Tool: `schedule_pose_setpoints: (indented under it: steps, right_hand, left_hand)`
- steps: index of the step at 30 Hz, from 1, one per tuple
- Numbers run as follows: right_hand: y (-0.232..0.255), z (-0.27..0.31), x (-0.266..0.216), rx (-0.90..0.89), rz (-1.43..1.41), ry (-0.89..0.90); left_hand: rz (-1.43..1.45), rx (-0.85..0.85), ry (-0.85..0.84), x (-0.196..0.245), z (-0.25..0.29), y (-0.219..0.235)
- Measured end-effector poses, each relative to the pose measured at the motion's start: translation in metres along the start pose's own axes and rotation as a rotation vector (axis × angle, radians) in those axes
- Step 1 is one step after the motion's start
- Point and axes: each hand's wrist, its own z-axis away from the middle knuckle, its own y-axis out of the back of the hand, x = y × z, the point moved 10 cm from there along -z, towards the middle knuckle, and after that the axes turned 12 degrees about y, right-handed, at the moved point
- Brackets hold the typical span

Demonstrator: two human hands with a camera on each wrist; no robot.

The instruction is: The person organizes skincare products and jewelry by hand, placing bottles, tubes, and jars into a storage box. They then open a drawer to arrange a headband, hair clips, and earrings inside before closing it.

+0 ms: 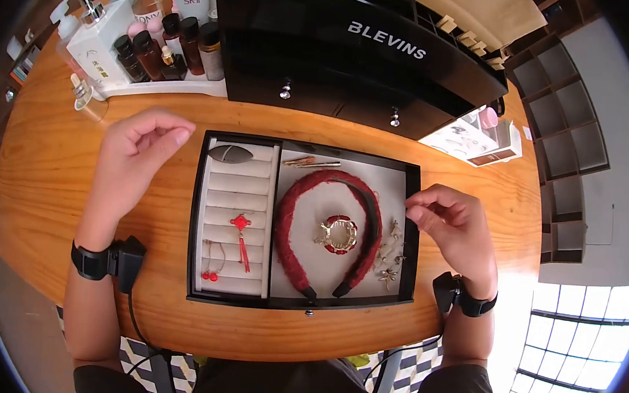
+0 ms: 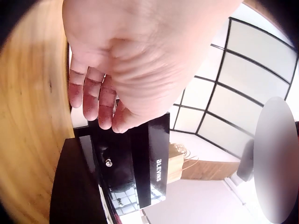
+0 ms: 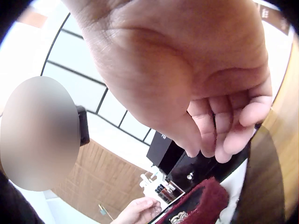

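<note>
A black drawer tray (image 1: 301, 305) lies on the wooden table between my hands. To its upper left, my left hand (image 1: 136, 157) hovers empty, fingers bent loosely towards the thumb. My right hand (image 1: 449, 218) is also empty, its fingertips right at the tray's right rim. The tray's padded left section holds a dark oval hair clip (image 1: 230, 154), a red knot tassel (image 1: 241, 222) and red-bead earrings (image 1: 210, 276). In the right section, a dark red headband (image 1: 292, 250) surrounds a gold-and-red claw clip (image 1: 339, 235), with hairpins (image 1: 311, 163) above and pale flower-like jewelry (image 1: 391, 254) beside it.
Behind the tray stands a black BLEVINS cabinet (image 1: 339, 73) with small knobs. Bottles and tubes crowd a white organizer (image 1: 164, 86) at the back left, with a small dropper bottle (image 1: 88, 99) in front. A white box (image 1: 474, 139) stands at the back right.
</note>
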Motion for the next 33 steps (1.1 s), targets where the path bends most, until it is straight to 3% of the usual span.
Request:
schedule_pose_setpoints:
  steps: [2,4,6,8,13,23,25,29,31,33]
  right_hand:
    - [-0.009,-0.001,-0.018,-0.029,0.116,0.034]
    - [-0.024,-0.007,-0.059,-0.104,0.368,0.258]
    - [-0.034,-0.016,-0.073,-0.141,0.475,0.259]
    - [-0.051,-0.022,-0.097,-0.156,0.554,0.52]
    - [-0.09,-0.038,-0.093,-0.316,0.598,0.535]
    - [-0.097,-0.041,-0.1,-0.311,0.61,0.531]
    - [-0.093,-0.048,-0.11,-0.262,0.651,0.616]
    - [-0.093,-0.074,-0.11,-0.252,0.756,0.586]
    - [-0.107,-0.081,-0.108,-0.325,0.744,0.725]
    - [-0.114,-0.086,-0.1,-0.365,0.836,0.686]
  left_hand:
    - [0.017,0.006,0.033,-0.008,-0.005,0.003]
    - [0.074,-0.053,0.128,-0.02,-0.009,-0.001]
    - [0.128,-0.069,0.144,-0.023,-0.012,-0.003]
    - [0.177,-0.084,0.157,-0.025,-0.014,-0.005]
    - [0.166,-0.083,0.165,-0.028,-0.015,-0.007]
    - [0.171,-0.122,0.161,-0.027,-0.017,-0.01]
    - [0.15,-0.128,0.15,-0.029,-0.019,-0.01]
    - [0.197,-0.105,0.128,-0.027,-0.018,-0.011]
    - [0.208,-0.102,0.17,-0.031,-0.018,-0.011]
    - [0.204,-0.101,0.158,-0.029,-0.018,-0.011]
